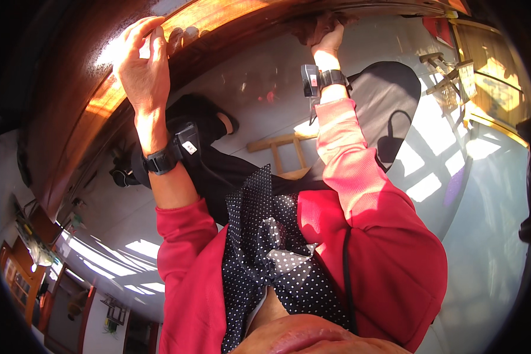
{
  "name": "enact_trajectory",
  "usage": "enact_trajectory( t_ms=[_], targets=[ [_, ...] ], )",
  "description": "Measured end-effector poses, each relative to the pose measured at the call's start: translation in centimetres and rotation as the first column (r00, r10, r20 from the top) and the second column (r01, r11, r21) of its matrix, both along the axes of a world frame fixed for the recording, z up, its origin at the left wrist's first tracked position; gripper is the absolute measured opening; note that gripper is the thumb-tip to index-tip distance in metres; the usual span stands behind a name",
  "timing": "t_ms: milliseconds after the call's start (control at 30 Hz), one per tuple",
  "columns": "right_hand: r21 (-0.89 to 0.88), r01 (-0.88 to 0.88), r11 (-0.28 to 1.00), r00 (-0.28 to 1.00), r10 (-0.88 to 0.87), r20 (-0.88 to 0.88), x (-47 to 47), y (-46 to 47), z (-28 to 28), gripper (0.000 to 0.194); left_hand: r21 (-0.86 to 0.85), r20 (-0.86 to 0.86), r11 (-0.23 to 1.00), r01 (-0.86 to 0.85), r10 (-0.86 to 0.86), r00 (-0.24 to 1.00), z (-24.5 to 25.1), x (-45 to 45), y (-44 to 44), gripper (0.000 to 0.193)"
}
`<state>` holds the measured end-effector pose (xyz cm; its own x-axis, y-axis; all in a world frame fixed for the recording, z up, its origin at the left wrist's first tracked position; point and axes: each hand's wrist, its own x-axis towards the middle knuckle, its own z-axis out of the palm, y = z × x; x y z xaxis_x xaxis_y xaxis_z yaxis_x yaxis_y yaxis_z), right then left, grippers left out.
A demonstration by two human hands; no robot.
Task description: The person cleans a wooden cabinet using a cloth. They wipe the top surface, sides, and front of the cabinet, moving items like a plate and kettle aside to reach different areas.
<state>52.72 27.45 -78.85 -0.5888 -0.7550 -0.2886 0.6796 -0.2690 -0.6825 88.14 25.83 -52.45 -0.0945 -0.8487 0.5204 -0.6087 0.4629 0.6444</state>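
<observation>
My left hand (145,75) is raised over the sunlit edge of a polished brown wooden piece of furniture (217,13). Its fingers are loosely bent, with a gap beside the thumb and nothing visible between them. Whether the fingertips touch the wood is hard to tell. My right hand (328,40) grips a crumpled brown cloth (312,31) at the underside of the same furniture, and its fingertips are partly hidden by the cloth. Each wrist carries a black strap with a small dark box.
A wooden stool (287,152) stands on the pale floor (274,101) between my legs. To the right are a folding stool (451,79) and a yellowish wooden cabinet (491,84). Black footwear (126,177) lies by the furniture's base at left.
</observation>
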Motion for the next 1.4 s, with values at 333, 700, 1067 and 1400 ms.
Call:
enact_trajectory(
  t_ms=[333, 700, 1067, 1400],
  targets=[
    [0.486, 0.229, 0.844, 0.904, 0.001, -0.428, 2.9, -1.7, 2.6, 0.067, 0.053, 0.012, 0.999, 0.002, -0.002, 1.0, -0.3, 0.1, 0.2, 0.014],
    [0.308, 0.183, 0.933, 0.919, -0.052, -0.39, 2.0, -2.0, -0.4, 0.074, 0.089, -0.018, 0.996, 0.003, -0.001, 1.0, -0.4, 0.0, 0.7, 0.014],
    [0.415, 0.26, 0.872, 0.911, -0.079, -0.404, 8.0, -1.0, 0.2, 0.083, 0.029, 0.053, 0.999, -0.024, 0.022, 0.998, -1.5, 0.8, 0.0, 0.015],
    [0.27, 0.062, 0.961, 0.994, -0.034, -0.107, 5.7, -0.4, 0.0, 0.06, 0.177, -0.012, 0.981, -0.076, 0.079, 0.997, -1.2, 1.0, 0.5, 0.016]
  ],
)
